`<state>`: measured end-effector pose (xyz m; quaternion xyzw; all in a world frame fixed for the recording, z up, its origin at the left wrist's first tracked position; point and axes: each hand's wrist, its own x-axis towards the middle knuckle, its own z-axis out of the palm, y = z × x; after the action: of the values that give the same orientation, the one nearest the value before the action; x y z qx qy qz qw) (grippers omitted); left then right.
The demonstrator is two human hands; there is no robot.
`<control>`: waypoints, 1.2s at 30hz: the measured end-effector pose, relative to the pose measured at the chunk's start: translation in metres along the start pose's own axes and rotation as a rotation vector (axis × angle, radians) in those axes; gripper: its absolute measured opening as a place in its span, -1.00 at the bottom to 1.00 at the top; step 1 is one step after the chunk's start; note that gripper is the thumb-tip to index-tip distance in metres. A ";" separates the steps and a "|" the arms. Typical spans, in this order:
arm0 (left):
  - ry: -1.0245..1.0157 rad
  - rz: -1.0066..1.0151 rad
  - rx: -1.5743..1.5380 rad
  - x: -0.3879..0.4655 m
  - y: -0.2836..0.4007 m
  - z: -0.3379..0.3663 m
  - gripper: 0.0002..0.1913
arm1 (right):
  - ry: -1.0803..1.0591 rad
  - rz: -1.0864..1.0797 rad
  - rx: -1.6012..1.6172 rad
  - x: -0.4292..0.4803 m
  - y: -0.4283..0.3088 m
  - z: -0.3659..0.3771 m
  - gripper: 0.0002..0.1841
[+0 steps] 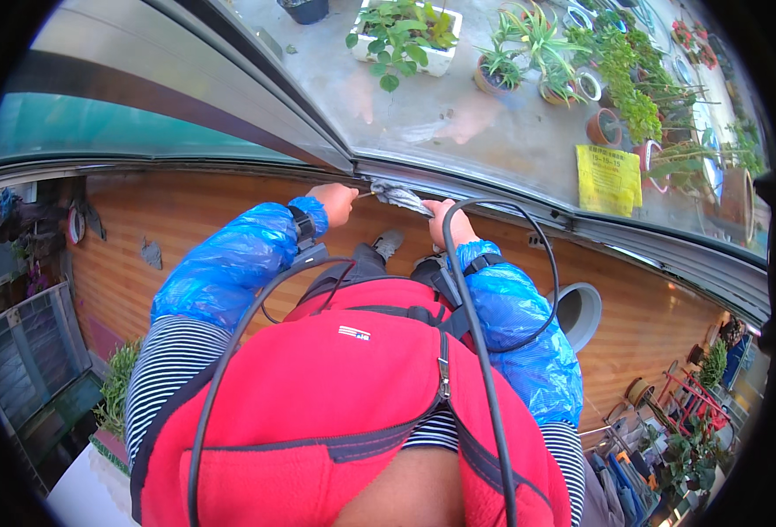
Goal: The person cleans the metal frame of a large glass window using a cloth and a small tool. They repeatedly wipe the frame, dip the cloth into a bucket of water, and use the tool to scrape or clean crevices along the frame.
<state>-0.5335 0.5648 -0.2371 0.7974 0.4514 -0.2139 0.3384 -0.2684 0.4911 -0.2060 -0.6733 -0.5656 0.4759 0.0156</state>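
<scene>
My left hand (pixel 336 203) is closed around the end of a thin stick (pixel 366 194) that reaches to a grey, wet-looking cloth (pixel 398 195). The cloth lies bunched at the sliding window's metal track (pixel 454 192). Its other end is gripped by my right hand (pixel 450 225). Both forearms wear blue plastic sleeve covers. Which part of the stick touches the cloth is too small to tell.
A sliding glass panel (pixel 263 85) stands at the upper left. Beyond the track are a white planter (pixel 442 60), potted plants and a yellow bag (pixel 606 180). A grey bucket (pixel 579 316) stands right of me; a small rag (pixel 151 253) lies left on the floor.
</scene>
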 end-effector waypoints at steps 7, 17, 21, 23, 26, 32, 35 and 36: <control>0.026 0.101 -0.337 0.006 -0.030 0.033 -0.57 | 0.162 -0.110 -0.041 0.018 0.026 0.017 -0.53; 0.141 -0.059 -0.390 -0.038 -0.049 0.019 -0.56 | 0.173 0.018 -0.085 0.030 0.043 0.024 -0.61; 0.244 0.042 -0.378 -0.052 -0.031 0.013 -0.56 | 0.142 -0.030 -0.176 0.030 0.044 0.027 -0.62; 0.281 0.072 -0.254 -0.048 -0.018 0.010 -0.56 | 0.159 -0.045 -0.167 0.031 0.044 0.028 -0.62; 0.288 0.037 -0.172 -0.040 0.000 0.005 -0.56 | 0.151 -0.070 -0.118 0.033 0.042 0.029 -0.64; 0.194 -0.019 -0.047 -0.031 0.011 0.005 -0.57 | 0.201 -0.135 -0.138 0.032 0.037 0.025 -0.65; 0.217 -0.043 0.009 -0.027 0.008 0.009 -0.58 | 0.262 -0.149 -0.155 0.030 0.035 0.025 -0.65; 0.212 -0.057 0.029 -0.024 0.007 0.010 -0.58 | 0.244 -0.133 -0.142 0.030 0.034 0.025 -0.64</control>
<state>-0.5402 0.5408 -0.2260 0.8072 0.5040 -0.1444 0.2713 -0.2624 0.4898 -0.2574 -0.6866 -0.6350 0.3475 0.0682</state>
